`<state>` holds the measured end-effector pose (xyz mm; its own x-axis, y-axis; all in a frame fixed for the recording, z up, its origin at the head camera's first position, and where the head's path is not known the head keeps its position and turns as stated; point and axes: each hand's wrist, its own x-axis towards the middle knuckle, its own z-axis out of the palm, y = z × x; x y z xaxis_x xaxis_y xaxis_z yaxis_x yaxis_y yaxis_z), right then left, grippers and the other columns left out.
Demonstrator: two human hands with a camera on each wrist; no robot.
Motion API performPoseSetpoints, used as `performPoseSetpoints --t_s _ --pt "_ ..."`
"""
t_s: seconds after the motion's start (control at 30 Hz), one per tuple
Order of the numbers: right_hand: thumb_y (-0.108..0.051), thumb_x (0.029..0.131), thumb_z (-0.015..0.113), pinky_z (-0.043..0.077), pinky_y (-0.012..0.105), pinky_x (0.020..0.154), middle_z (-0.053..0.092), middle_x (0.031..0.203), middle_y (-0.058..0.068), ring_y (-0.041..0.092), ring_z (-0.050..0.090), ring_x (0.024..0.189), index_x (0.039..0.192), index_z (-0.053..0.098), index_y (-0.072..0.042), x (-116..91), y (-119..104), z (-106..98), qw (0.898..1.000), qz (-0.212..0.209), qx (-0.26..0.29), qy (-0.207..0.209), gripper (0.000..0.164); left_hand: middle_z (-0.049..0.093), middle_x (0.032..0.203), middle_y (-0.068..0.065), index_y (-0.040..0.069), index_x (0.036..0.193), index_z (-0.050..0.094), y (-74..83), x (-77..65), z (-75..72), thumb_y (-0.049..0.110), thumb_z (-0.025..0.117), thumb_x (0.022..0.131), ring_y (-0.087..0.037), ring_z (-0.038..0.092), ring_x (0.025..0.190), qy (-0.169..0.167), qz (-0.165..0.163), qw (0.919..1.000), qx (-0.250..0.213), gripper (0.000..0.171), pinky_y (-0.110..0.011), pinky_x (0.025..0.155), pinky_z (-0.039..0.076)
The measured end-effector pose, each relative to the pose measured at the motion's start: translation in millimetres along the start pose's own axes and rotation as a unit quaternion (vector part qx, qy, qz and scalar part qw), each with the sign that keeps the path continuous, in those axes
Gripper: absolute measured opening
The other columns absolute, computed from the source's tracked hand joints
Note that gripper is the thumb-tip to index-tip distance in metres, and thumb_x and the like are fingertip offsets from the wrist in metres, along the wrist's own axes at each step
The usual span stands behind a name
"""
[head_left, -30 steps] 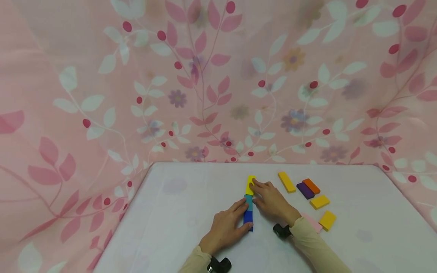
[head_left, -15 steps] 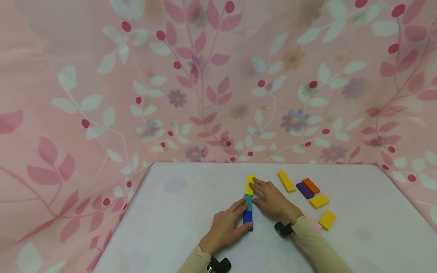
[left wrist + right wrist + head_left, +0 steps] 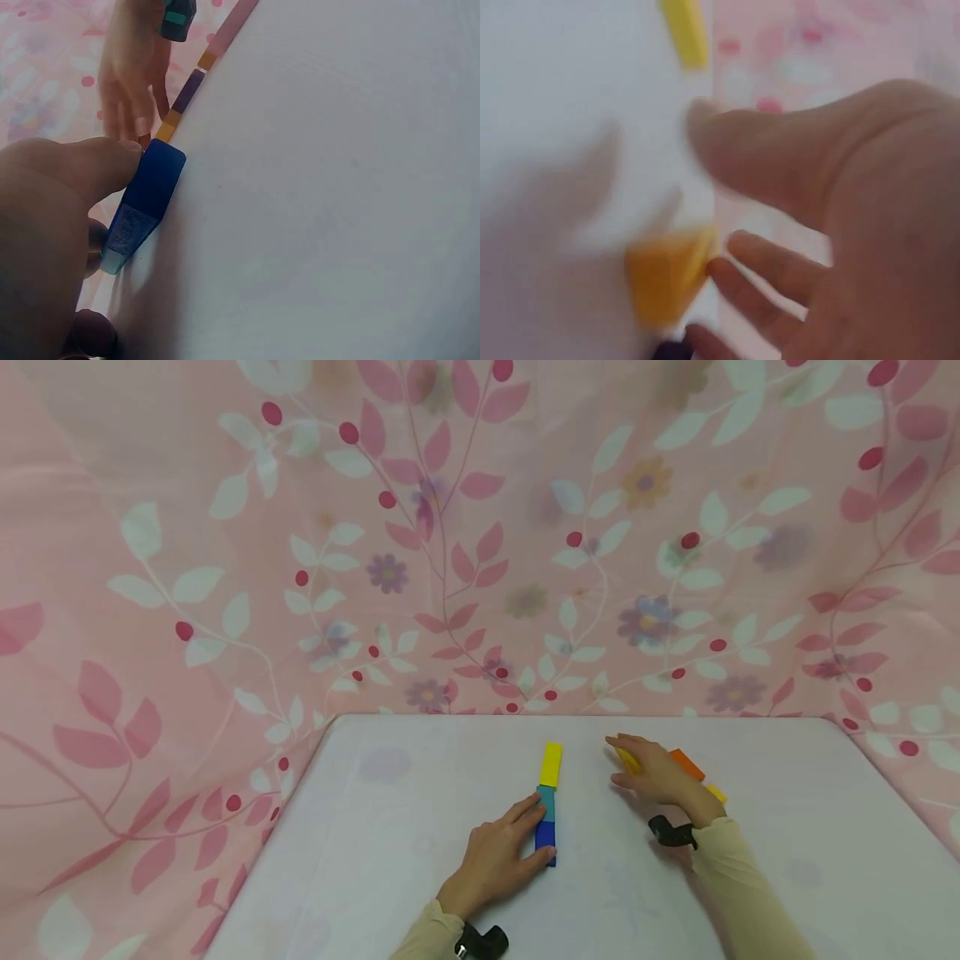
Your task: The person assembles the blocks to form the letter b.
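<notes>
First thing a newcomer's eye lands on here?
Probably the bright yellow block, turquoise block and blue block lined up end to end mid-table, with the left hand touching the lower two. Next, the right hand over another yellow block, to the right of that line. Behind it all, the pink floral backdrop fills most of the head view.

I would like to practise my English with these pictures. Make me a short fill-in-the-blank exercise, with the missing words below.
1. The left hand touches the light blue block, which lies between the dark blue block and a ____ block.
2. The right hand touches ____ of these three blocks.
3. The floral cloth beyond the table is mostly ____.

Missing words: yellow; none; pink.
</notes>
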<state>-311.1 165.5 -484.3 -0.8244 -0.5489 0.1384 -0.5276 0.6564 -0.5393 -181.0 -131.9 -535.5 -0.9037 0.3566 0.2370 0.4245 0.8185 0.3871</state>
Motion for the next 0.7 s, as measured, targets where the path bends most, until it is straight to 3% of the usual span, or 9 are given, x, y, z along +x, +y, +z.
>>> performPoseSetpoints --t_s 0.27,0.57,0.7 --pt "-0.007 0.089 0.08 0.044 0.069 0.107 0.049 0.154 0.034 0.059 0.051 0.134 0.147 0.058 0.005 -8.8 12.8 -9.5 1.0 0.003 -0.005 -0.014 0.064 0.05 0.164 0.006 0.021 0.151 0.061 0.2 1.1 0.3 0.056 0.066 0.101 -0.02 0.073 0.12 0.002 0.0 1.0 -0.008 0.062 -0.019 0.064 0.038" --pt "0.002 0.084 0.081 0.059 0.053 0.089 0.047 0.151 0.037 0.047 0.061 0.116 0.146 0.057 0.007 -7.7 3.8 -6.8 0.998 0.031 -0.004 -0.046 0.067 0.05 0.164 0.006 0.022 0.152 0.061 -1.0 -0.1 1.0 0.056 0.066 0.101 -0.021 0.072 0.122 0.001 0.0 1.0 0.0 0.062 -0.021 0.065 0.04" --pt "0.008 0.083 0.08 0.061 0.05 0.086 0.05 0.146 0.038 0.048 0.062 0.114 0.143 0.059 0.009 -6.8 2.3 -5.7 0.999 0.029 -0.014 -0.031 0.063 0.05 0.164 0.006 0.021 0.151 0.061 -1.1 -0.5 1.7 0.056 0.066 0.1 -0.022 0.073 0.121 0.004 -0.001 1.0 -0.006 0.062 -0.021 0.065 0.039"
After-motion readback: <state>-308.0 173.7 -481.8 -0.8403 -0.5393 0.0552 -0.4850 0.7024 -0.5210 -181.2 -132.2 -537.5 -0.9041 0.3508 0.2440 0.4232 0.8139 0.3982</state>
